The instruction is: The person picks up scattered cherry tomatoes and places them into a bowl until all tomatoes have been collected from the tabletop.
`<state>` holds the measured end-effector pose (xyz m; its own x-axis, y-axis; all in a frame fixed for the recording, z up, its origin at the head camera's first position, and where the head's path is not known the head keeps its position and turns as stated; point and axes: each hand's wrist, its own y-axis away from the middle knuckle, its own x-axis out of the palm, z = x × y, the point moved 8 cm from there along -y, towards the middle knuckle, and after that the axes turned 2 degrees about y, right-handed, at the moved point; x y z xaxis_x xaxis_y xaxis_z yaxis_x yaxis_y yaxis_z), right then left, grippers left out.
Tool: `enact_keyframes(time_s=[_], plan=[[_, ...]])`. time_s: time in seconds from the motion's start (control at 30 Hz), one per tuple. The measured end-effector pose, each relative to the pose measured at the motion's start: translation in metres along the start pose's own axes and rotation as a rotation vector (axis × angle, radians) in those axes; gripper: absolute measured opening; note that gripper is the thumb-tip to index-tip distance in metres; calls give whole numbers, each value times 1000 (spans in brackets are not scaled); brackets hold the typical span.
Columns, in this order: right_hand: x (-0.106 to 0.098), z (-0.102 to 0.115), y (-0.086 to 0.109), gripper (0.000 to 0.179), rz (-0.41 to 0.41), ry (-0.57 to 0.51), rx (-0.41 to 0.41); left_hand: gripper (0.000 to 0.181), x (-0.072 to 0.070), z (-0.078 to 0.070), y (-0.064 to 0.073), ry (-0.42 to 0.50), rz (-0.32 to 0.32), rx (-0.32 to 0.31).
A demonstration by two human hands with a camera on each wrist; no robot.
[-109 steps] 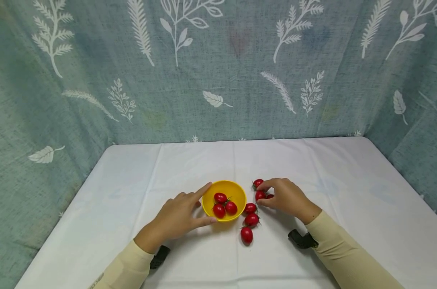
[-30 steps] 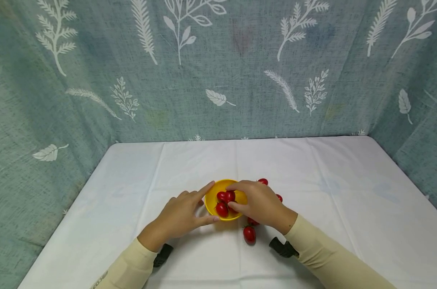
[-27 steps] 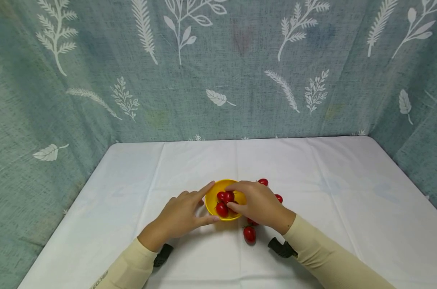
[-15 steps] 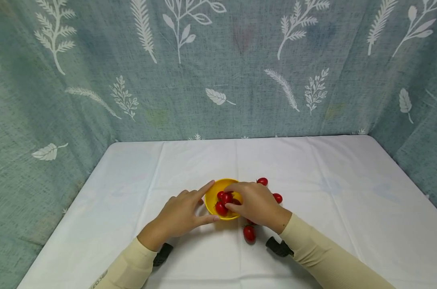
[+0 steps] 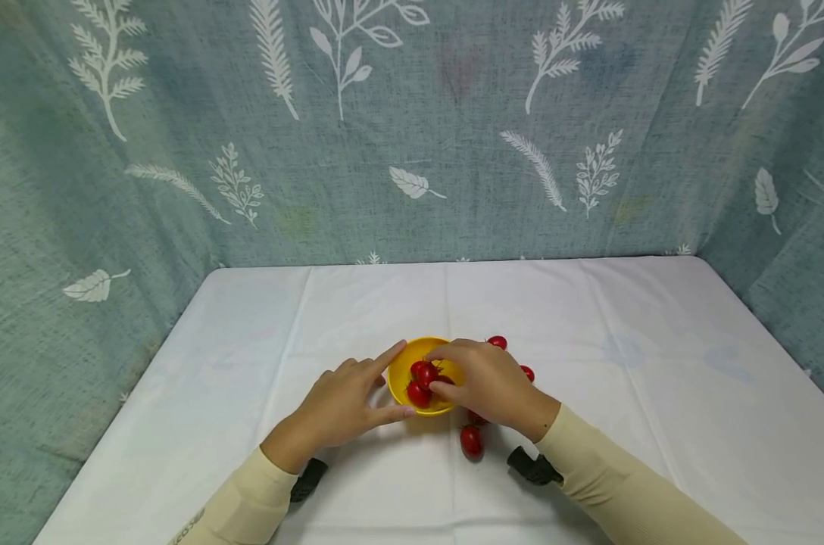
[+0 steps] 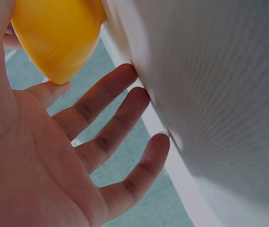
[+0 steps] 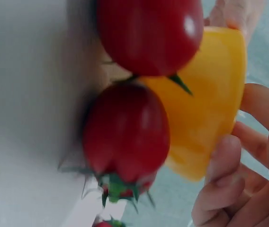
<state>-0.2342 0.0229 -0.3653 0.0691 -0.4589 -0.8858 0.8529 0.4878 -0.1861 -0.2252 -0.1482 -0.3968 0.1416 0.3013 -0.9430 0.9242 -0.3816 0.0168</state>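
Observation:
A yellow bowl [image 5: 398,393] stands mid-table with several red cherry tomatoes [image 5: 419,393] in it. My left hand [image 5: 337,405] holds the bowl from the left, index finger and thumb on its rim. In the left wrist view, that hand's other fingers spread toward the white cloth, outside the bowl [image 6: 61,38]. Reaching over the right rim, my right hand [image 5: 494,382] pinches a cherry tomato [image 5: 427,375] between thumb and index finger, inside the bowl. The right wrist view shows the bowl's outer side [image 7: 210,99] behind loose tomatoes; the pinched one is hidden there.
Loose tomatoes lie right of the bowl: one behind the right hand [image 5: 497,342], another tomato [image 5: 527,373] beside it, and a front tomato [image 5: 472,443] with one partly covered. White cloth [image 5: 303,318] covers the table; a leaf-patterned curtain [image 5: 412,151] surrounds it.
My right hand has come left from the loose tomatoes to the bowl with a tomato in its fingers. Over the last second that tomato shifts slightly left and down. My left hand stays on the bowl.

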Motion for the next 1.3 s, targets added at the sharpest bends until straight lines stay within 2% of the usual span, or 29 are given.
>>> enact_keyframes(time_s=[0.23,0.37,0.67,0.8,0.9,1.07,1.3], plan=[[-19,-13,10,38,-98,-32,-22,92,0,0,0,-1,4,-11],[-26,-24,12,38,-130,-47,-8,92,1,1,1,2,5,-22],[-30,-51,13,34,-142,-50,58,93,2,2,0,0,9,-34],[-31,-59,12,33,-150,-45,61,93,2,2,-1,0,8,-27],[-30,-66,11,35,-135,-36,74,94,2,2,-2,2,10,-30],[-25,-75,8,40,-53,-17,117,94,2,4,-1,1,13,-48],[-21,-86,10,40,5,-2,178,93,4,2,-3,7,5,-29]])
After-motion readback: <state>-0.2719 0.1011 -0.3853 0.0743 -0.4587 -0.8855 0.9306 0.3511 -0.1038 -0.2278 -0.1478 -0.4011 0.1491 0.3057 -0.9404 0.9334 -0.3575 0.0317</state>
